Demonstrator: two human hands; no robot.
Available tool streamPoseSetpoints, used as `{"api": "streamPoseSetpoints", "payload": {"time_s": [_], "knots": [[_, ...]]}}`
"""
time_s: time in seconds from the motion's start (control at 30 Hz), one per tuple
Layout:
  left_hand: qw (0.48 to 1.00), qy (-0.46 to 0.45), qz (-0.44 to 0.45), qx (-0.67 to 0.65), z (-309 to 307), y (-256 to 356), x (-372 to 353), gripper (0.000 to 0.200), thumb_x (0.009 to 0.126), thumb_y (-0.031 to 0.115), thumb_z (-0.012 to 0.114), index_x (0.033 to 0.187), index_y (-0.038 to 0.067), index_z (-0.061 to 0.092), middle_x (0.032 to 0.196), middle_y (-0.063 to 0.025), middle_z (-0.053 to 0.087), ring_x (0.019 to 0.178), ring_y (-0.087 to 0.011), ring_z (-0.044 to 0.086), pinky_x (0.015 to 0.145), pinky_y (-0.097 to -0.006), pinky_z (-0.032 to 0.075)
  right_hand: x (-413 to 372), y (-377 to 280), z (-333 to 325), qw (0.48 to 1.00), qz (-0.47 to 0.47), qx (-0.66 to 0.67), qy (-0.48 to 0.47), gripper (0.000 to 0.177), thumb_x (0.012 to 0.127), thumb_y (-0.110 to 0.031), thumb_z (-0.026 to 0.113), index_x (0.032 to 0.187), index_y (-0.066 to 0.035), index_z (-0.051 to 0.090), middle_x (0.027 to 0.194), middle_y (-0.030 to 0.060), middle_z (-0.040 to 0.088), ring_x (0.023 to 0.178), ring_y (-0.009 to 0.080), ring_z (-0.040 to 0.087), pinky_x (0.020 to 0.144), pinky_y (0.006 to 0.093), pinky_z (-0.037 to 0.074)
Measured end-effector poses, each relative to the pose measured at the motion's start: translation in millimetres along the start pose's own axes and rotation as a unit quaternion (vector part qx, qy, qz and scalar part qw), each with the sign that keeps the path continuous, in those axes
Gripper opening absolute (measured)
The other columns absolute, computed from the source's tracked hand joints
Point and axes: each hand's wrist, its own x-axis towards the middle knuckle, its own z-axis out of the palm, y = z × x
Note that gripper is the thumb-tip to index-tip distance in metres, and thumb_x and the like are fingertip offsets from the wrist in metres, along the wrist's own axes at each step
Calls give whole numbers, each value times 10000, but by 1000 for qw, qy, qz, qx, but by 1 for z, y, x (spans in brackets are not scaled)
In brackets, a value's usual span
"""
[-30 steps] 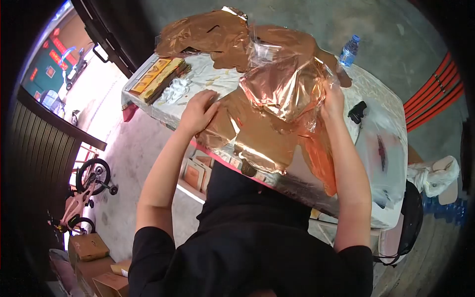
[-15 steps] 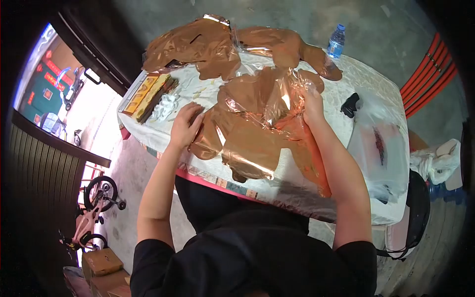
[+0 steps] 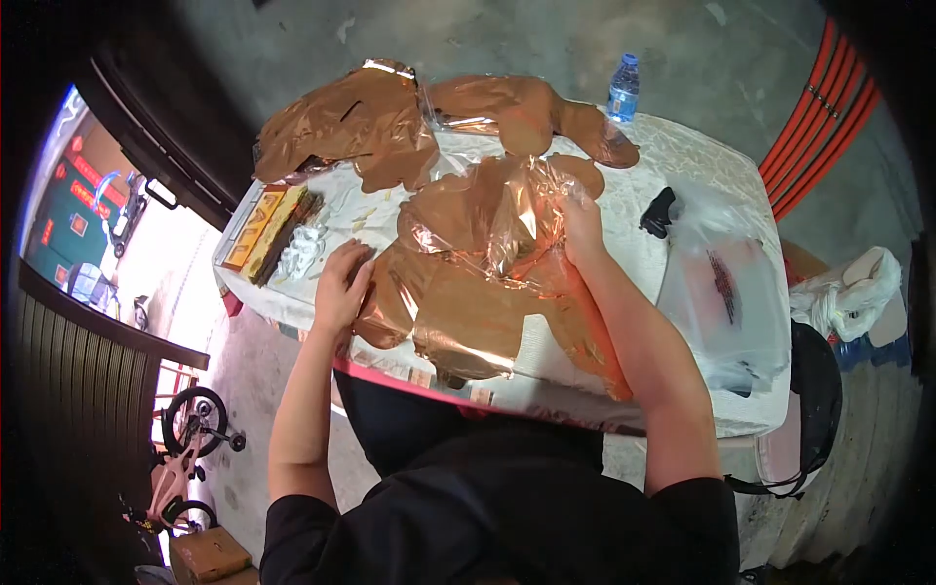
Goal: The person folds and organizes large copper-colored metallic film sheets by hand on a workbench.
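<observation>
A large, flat, shiny brown foil balloon (image 3: 468, 307) lies spread over the near middle of the table, creased and crumpled toward its upper right. My right hand (image 3: 582, 229) is closed on that crumpled part, its fingertips partly hidden by the foil's folds and glare. My left hand (image 3: 341, 283) rests at the balloon's left edge with fingers extended over the white cloth. Behind lie more flat brown foil pieces (image 3: 341, 127), with rounded lobes reaching to the right (image 3: 526, 107).
A white-covered table (image 3: 717, 146) bears a yellow box (image 3: 265, 229), crumpled white material (image 3: 302, 252), a black object (image 3: 659, 213) and clear plastic bags (image 3: 721, 283). A water bottle (image 3: 624, 90) stands at the far edge. Red pipes (image 3: 824, 117) run at right; a small bike (image 3: 190, 448) stands left.
The whole view has shifted slightly, so the table appears further left and lower. Both hands keep nearly the same places on and beside the foil balloon.
</observation>
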Motion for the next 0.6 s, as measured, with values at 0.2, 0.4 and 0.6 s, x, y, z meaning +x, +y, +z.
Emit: {"api": "streamPoseSetpoints", "payload": {"time_s": [0.2,0.4,0.6], "knots": [[1000,-14,-3,-2,-1,3,0,251,859,149,548,1046,-9,605,1148,-174,564,1173,-309,476,979,-365,369,2,3,-1,999,8,-50,3,253,815,-19,511,1057,2,585,968,61,617,833,134,587,760,277,470],[1000,-14,-12,-12,-2,3,0,244,861,142,539,1045,-4,605,1147,-172,566,1181,-311,469,992,-370,354,3,4,0,997,4,-72,13,274,824,-11,511,1089,-7,579,965,53,620,844,125,584,749,265,470],[1000,-1,-1,-13,-2,3,0,243,840,147,569,1031,3,616,1118,-170,579,1149,-329,488,964,-384,387,1,5,4,997,-10,-63,43,214,794,-77,525,966,1,627,801,36,615,714,104,544,647,270,441]]}}
